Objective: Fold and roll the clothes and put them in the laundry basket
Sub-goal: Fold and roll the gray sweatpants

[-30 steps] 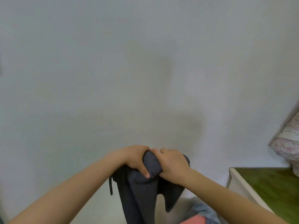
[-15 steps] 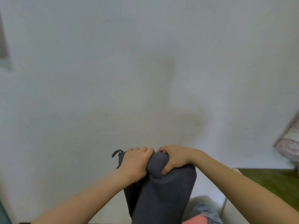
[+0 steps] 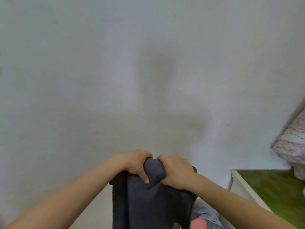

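Head view shows left hand (image 3: 137, 163) and right hand (image 3: 176, 172) gripping a bunched dark grey garment (image 3: 153, 195) before a white wall (image 3: 148, 63).

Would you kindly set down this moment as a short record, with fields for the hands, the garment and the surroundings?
left hand: grips the bunched top of the dark grey garment
right hand: grips the same bunch, beside the left
garment: held up in the air, its rest hanging down
below: blue-grey cloth and pink cloth
right side: green-topped surface, floral bedding
laundry basket: not in view
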Motion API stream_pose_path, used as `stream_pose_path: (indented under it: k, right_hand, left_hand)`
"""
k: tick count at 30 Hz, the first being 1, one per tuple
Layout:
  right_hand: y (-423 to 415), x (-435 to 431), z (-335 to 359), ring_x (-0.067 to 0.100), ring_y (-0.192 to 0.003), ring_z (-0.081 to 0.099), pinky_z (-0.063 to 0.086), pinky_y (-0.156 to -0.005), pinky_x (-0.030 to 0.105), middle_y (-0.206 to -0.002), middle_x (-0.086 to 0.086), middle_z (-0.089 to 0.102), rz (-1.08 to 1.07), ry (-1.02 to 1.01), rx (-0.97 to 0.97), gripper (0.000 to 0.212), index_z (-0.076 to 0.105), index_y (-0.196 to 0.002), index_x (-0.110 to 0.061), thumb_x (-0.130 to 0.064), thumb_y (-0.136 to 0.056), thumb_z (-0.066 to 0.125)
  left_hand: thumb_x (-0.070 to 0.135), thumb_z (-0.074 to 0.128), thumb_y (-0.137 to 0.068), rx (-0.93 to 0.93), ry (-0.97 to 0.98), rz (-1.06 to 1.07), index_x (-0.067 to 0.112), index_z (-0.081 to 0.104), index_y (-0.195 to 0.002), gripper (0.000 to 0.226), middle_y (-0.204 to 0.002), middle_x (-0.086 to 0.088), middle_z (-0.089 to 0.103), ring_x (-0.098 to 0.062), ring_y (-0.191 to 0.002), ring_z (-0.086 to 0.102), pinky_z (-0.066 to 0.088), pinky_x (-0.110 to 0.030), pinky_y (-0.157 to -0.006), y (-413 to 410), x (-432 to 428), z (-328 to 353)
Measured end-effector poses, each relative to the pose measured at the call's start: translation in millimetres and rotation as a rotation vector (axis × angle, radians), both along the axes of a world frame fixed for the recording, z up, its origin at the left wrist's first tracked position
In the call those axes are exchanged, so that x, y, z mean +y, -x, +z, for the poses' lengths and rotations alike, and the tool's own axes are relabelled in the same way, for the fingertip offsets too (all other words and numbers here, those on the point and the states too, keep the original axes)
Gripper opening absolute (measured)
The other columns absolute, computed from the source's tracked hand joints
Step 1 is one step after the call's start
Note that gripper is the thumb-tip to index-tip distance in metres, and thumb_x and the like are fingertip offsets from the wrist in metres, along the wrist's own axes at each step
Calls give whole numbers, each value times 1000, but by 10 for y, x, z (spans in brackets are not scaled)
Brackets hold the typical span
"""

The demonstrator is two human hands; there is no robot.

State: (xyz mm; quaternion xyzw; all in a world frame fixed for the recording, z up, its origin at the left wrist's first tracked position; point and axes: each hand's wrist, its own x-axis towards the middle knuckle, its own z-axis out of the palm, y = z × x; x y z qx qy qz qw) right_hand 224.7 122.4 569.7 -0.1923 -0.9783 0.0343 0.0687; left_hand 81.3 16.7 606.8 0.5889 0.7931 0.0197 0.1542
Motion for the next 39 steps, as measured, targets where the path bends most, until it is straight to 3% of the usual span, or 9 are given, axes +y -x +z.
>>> stream_pose_path:
  k: [8,11,14,17,20,24,28,31,39]
  right_hand:
    - [159,292,330,21,-99,62,51,-88,35,-110,0,66,-33,372,-119,61,60,-115,-20,-35,-61,85]
    - [196,457,519,22,-101,67,54,-88,35,-107,1,71,-36,648,-128,51,66,-112,-18,-27,-65,85]
    - [229,568,626,26,-106,67,53,-94,39,-112,7,71,15,932,-171,45,67,-114,-14,-21,-72,80]
    - [258,620,666,28,-108,66,52,-95,40,-117,11,69,44,1005,-201,53,65,-116,-12,-29,-67,79]
    - [276,583,736,25,-106,67,51,-96,39,-115,7,70,33,939,-218,64,65,-116,-14,-45,-61,80]
    - [249,404,895,14,-108,61,47,-101,38,-121,-8,63,39,484,-201,73,56,-125,-26,-68,-67,69]
    - [174,138,727,21,-103,59,49,-89,40,-118,-3,58,46,66,-144,81,44,-130,-25,-59,-64,76]
    - [157,45,476,26,-91,60,43,-68,35,-105,2,57,9,-225,6,56,43,-118,-21,-38,-72,70]
    - [126,258,516,20,-79,58,45,-63,30,-87,-4,61,-50,151,40,42,56,-103,-25,-35,-65,72]
  left_hand:
    - [56,76,-65,625,-351,-35,28,-6,-152,122,-147,-9,35,-31,-135,35,14,-56,-114,-182,-121,-538]
    - [55,86,-41,719,-557,-110,26,2,-154,144,-145,-18,42,-38,-134,41,18,-64,-110,-143,-153,-653]
    - [42,82,-61,791,-758,-162,25,10,-154,119,-145,-20,41,-39,-135,34,9,-63,-112,-35,-157,-614]
    - [35,64,-82,863,-890,-187,21,33,-146,72,-136,-16,54,-36,-126,50,22,-60,-111,31,-127,-460]
    - [26,53,-86,839,-944,-195,17,51,-126,41,-117,-9,67,-31,-105,64,42,-56,-98,86,-77,-358]
    - [31,68,-74,717,-778,-96,21,61,-109,37,-94,2,69,-25,-85,66,47,-45,-89,98,-35,-214]
    - [35,55,-82,510,-612,40,31,52,-113,31,-99,9,64,-18,-93,60,41,-36,-91,94,63,-77]
    - [33,60,-78,450,-517,32,30,53,-110,33,-96,7,66,-20,-90,63,45,-35,-80,90,123,32]
    - [53,67,-75,501,-342,-23,32,37,-137,72,-125,5,54,-22,-118,49,23,-48,-113,37,64,10]
